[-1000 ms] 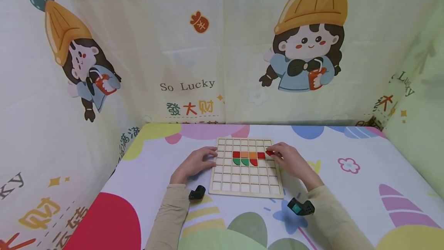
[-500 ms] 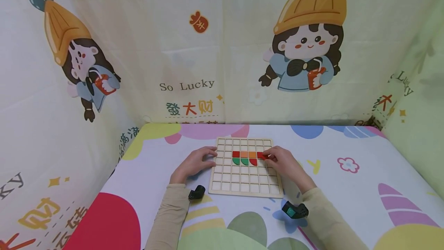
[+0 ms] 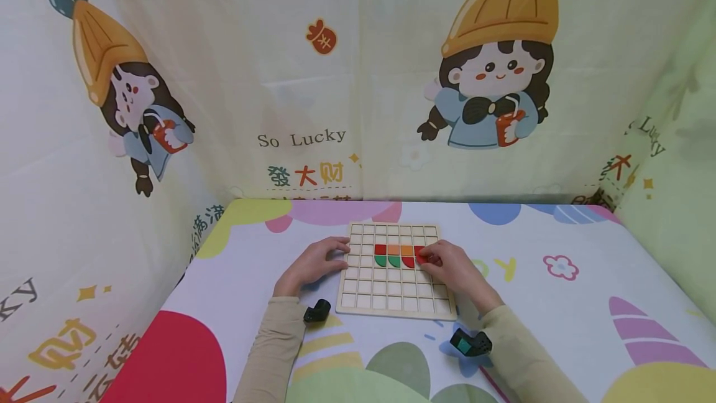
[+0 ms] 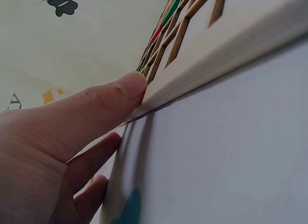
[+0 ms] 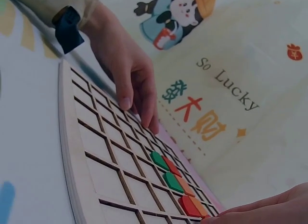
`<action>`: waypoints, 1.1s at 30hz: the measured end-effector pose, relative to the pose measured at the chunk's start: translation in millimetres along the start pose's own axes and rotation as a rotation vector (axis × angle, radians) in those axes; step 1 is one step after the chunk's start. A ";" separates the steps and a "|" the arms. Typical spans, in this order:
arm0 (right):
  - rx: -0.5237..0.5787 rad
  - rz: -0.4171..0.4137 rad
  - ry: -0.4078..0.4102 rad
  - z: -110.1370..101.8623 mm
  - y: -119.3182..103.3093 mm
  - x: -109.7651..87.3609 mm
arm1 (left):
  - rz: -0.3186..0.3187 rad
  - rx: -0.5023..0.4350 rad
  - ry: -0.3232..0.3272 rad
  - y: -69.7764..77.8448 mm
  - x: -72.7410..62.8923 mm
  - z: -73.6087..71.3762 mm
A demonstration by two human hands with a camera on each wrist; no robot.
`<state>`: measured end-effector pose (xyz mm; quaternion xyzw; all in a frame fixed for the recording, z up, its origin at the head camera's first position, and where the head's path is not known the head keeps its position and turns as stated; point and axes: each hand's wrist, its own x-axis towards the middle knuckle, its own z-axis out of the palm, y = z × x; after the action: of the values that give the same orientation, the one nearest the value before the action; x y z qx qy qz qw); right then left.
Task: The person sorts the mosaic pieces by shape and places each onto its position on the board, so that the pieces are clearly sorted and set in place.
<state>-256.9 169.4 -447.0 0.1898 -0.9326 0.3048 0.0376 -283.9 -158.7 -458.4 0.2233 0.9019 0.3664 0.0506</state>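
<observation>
A wooden grid board (image 3: 371,302) lies flat on the table. One row of its cells holds a red square (image 3: 380,249), two orange squares (image 3: 400,249) and another red square, partly hidden. Below them sit two green quarter-circle tiles (image 3: 387,261) and a red one (image 3: 408,262). My left hand (image 3: 319,261) rests against the board's left edge, thumb (image 4: 122,91) touching the rim. My right hand (image 3: 454,266) pinches a red tile (image 3: 421,257) at the cell right of the red quarter-circle; the fingers cover much of it.
Both wrists wear black camera mounts, the left one (image 3: 317,311) and the right one (image 3: 471,343). A brightly printed cloth covers the table (image 3: 537,303). Patterned curtains (image 3: 224,79) stand behind and at both sides.
From beyond the board's right edge, my right hand has moved left and slightly down with the red tile, bringing it over the lower row of tiles. The left hand has stayed put.
</observation>
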 end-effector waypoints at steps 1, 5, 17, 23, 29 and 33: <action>-0.001 -0.002 -0.003 0.6 0.2 -0.1 | -0.003 -0.001 0.000 -0.3 0.1 0.2; 0.003 0.002 -0.012 2.1 0.4 0.0 | -0.017 -0.004 -0.002 -1.1 0.0 0.5; 0.002 0.003 0.006 3.9 2.9 -0.7 | -0.002 0.001 0.006 -1.4 0.1 1.4; 0.000 0.003 -0.018 2.5 2.7 -1.3 | 0.008 -0.007 0.005 0.1 -0.9 1.0; -0.006 -0.009 -0.022 1.7 3.6 -1.2 | -0.004 -0.010 0.005 0.6 -0.9 1.2; -0.008 -0.029 -0.007 2.2 5.2 -0.6 | -0.007 -0.010 0.006 1.2 -0.9 0.7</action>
<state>-258.2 172.2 -451.8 0.2040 -0.9311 0.3000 0.0394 -282.5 -157.9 -458.2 0.2187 0.9009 0.3716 0.0502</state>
